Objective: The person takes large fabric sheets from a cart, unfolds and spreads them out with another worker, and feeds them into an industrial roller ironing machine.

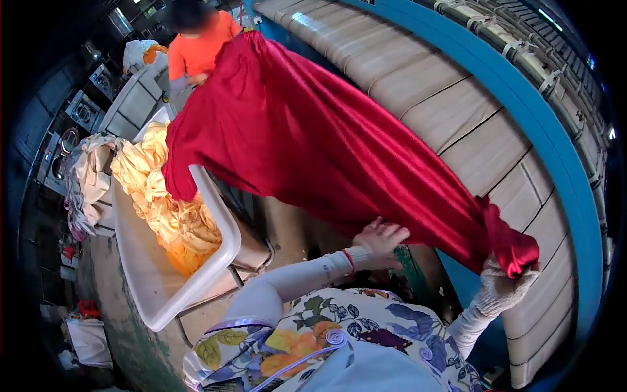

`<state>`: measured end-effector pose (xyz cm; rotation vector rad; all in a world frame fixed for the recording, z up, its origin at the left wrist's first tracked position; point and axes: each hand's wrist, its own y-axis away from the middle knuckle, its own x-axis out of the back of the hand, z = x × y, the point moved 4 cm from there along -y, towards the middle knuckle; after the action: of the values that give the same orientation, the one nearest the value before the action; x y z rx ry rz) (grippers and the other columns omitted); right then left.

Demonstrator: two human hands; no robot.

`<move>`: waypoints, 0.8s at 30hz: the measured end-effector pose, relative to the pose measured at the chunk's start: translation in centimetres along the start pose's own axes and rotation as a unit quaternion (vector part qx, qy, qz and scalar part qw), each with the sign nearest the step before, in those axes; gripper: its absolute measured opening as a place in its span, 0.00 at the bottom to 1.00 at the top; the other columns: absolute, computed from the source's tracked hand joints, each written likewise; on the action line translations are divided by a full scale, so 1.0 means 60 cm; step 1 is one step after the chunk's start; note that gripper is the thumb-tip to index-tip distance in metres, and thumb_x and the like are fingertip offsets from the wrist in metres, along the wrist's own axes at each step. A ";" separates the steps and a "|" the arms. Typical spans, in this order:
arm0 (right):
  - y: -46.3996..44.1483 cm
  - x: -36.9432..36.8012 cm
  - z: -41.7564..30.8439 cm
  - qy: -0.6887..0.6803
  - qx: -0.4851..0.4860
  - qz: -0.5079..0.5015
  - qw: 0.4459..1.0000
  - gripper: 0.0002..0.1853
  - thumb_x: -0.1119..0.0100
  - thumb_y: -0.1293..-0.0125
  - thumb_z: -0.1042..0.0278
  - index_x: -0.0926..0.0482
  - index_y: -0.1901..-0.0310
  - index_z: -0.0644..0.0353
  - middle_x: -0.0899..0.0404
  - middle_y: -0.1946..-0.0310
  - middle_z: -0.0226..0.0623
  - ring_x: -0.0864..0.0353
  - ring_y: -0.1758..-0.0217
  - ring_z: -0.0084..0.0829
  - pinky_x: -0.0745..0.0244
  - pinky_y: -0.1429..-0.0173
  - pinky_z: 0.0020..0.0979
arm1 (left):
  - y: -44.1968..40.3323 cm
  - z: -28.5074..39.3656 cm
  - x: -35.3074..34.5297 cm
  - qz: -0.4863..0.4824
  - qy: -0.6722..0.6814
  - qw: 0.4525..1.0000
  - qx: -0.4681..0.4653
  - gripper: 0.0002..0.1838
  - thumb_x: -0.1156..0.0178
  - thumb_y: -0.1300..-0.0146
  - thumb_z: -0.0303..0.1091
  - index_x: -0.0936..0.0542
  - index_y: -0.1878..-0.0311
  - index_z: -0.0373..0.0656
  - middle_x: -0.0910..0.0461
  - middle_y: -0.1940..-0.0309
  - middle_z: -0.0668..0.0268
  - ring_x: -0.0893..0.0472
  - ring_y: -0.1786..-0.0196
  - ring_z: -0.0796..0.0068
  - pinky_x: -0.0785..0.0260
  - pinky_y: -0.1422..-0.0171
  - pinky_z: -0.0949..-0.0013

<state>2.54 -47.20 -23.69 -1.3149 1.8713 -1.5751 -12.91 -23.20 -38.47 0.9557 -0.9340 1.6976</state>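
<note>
In head view, note red cloth point(294, 117) stretched diagonally from near co-worker point(196, 55), upper left, to right hand point(506, 284), clenched on its near end. Locate left hand point(379, 242) ungripped, fingers spread, at lower edge; contact unclear.

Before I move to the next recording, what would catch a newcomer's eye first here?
The long red cloth stretches across the middle, its near end bunched in the right hand. At left, yellow fabric lies piled in a white tub; at the top is a person in orange.
</note>
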 end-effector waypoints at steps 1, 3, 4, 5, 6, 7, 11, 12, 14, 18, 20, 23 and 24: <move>-0.004 0.002 -0.003 0.058 0.071 0.035 0.995 0.47 0.21 0.57 0.69 0.36 0.33 0.63 0.29 0.38 0.50 0.24 0.39 0.46 0.26 0.36 0.44 | 0.013 -0.030 -0.009 0.001 0.079 0.994 0.079 0.40 0.37 0.45 0.62 0.32 0.35 0.48 0.30 0.37 0.54 0.30 0.35 0.53 0.37 0.33 0.55; -0.012 0.000 -0.015 -0.004 0.071 0.024 0.997 0.50 0.20 0.58 0.67 0.38 0.32 0.63 0.32 0.35 0.52 0.25 0.38 0.48 0.27 0.35 0.46 | 0.033 -0.093 -0.030 0.054 0.206 0.959 0.188 0.36 0.38 0.43 0.58 0.31 0.35 0.49 0.30 0.37 0.55 0.29 0.35 0.52 0.37 0.32 0.56; -0.013 -0.001 -0.021 -0.019 0.069 0.020 0.997 0.51 0.19 0.59 0.67 0.38 0.31 0.63 0.33 0.34 0.52 0.26 0.37 0.49 0.27 0.35 0.46 | 0.045 -0.126 -0.047 0.104 0.255 0.936 0.221 0.33 0.40 0.40 0.55 0.31 0.36 0.49 0.30 0.38 0.56 0.29 0.36 0.52 0.37 0.32 0.57; -0.014 -0.001 -0.027 -0.035 0.068 0.016 0.997 0.52 0.19 0.59 0.67 0.39 0.31 0.63 0.34 0.33 0.52 0.26 0.37 0.50 0.27 0.35 0.47 | 0.042 -0.157 -0.078 0.106 0.315 0.917 0.222 0.30 0.41 0.38 0.52 0.31 0.36 0.49 0.29 0.38 0.57 0.29 0.36 0.52 0.37 0.32 0.57; -0.013 -0.006 -0.032 -0.038 0.064 0.013 0.997 0.53 0.18 0.60 0.66 0.40 0.30 0.62 0.35 0.33 0.52 0.27 0.36 0.50 0.28 0.34 0.47 | 0.038 -0.187 -0.109 0.109 0.374 0.893 0.224 0.27 0.43 0.36 0.48 0.30 0.37 0.50 0.29 0.38 0.57 0.29 0.37 0.52 0.37 0.32 0.57; -0.011 -0.011 -0.038 -0.041 0.061 0.011 0.997 0.55 0.17 0.60 0.66 0.41 0.30 0.62 0.36 0.32 0.51 0.28 0.35 0.51 0.28 0.34 0.47 | 0.023 -0.178 -0.088 0.086 0.477 0.840 0.244 0.27 0.44 0.35 0.50 0.31 0.36 0.50 0.30 0.37 0.58 0.30 0.36 0.52 0.39 0.31 0.55; -0.013 0.015 -0.022 0.004 0.053 0.054 0.997 0.49 0.20 0.56 0.67 0.38 0.31 0.57 0.35 0.34 0.51 0.26 0.39 0.48 0.24 0.39 0.44 | -0.084 -0.048 -0.005 -0.022 0.806 0.579 0.117 0.30 0.50 0.33 0.55 0.35 0.32 0.51 0.33 0.33 0.59 0.33 0.33 0.52 0.44 0.30 0.45; -0.020 0.023 -0.027 0.004 0.067 0.064 0.996 0.48 0.21 0.54 0.65 0.38 0.31 0.59 0.34 0.35 0.52 0.26 0.39 0.49 0.23 0.40 0.45 | -0.099 -0.009 0.019 -0.050 0.851 0.519 0.064 0.31 0.51 0.33 0.56 0.36 0.31 0.51 0.34 0.32 0.60 0.34 0.32 0.52 0.46 0.29 0.42; -0.032 0.037 -0.038 0.045 0.120 0.087 0.988 0.47 0.21 0.52 0.63 0.39 0.32 0.62 0.33 0.36 0.54 0.25 0.39 0.49 0.22 0.41 0.45 | -0.113 0.049 0.073 -0.089 0.907 0.412 0.003 0.33 0.54 0.32 0.58 0.38 0.29 0.52 0.35 0.31 0.60 0.36 0.31 0.52 0.49 0.28 0.37; -0.018 0.041 -0.039 0.060 0.121 0.079 0.988 0.53 0.17 0.60 0.66 0.40 0.32 0.66 0.32 0.36 0.52 0.25 0.38 0.50 0.26 0.37 0.47 | -0.093 0.095 0.165 -0.108 0.968 0.222 0.039 0.39 0.58 0.32 0.65 0.43 0.26 0.51 0.43 0.26 0.59 0.43 0.25 0.52 0.55 0.24 0.37; -0.008 0.028 -0.053 0.042 0.062 0.020 0.997 0.50 0.18 0.62 0.67 0.36 0.35 0.65 0.28 0.41 0.50 0.22 0.42 0.48 0.25 0.39 0.44 | -0.085 0.108 0.163 -0.134 0.974 0.183 0.028 0.43 0.59 0.34 0.69 0.46 0.24 0.49 0.46 0.24 0.58 0.46 0.24 0.52 0.57 0.22 0.39; 0.005 -0.004 -0.080 0.033 -0.052 -0.070 0.996 0.41 0.22 0.62 0.66 0.28 0.42 0.65 0.19 0.51 0.49 0.18 0.49 0.45 0.23 0.44 0.38 | -0.071 0.119 0.166 -0.135 0.976 0.171 0.026 0.44 0.62 0.33 0.70 0.49 0.24 0.47 0.48 0.24 0.57 0.48 0.23 0.53 0.58 0.21 0.42; 0.006 -0.015 -0.089 0.048 -0.038 -0.076 0.995 0.40 0.23 0.60 0.63 0.28 0.42 0.65 0.20 0.51 0.50 0.18 0.49 0.45 0.23 0.43 0.39 | -0.067 0.114 0.177 -0.135 0.981 0.142 0.011 0.42 0.61 0.30 0.66 0.49 0.24 0.44 0.47 0.24 0.56 0.46 0.23 0.52 0.57 0.21 0.45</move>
<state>-1.22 -43.45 -22.61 -1.4696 1.9471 -1.6852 -10.55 -24.47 -25.48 -1.3548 1.1183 1.0072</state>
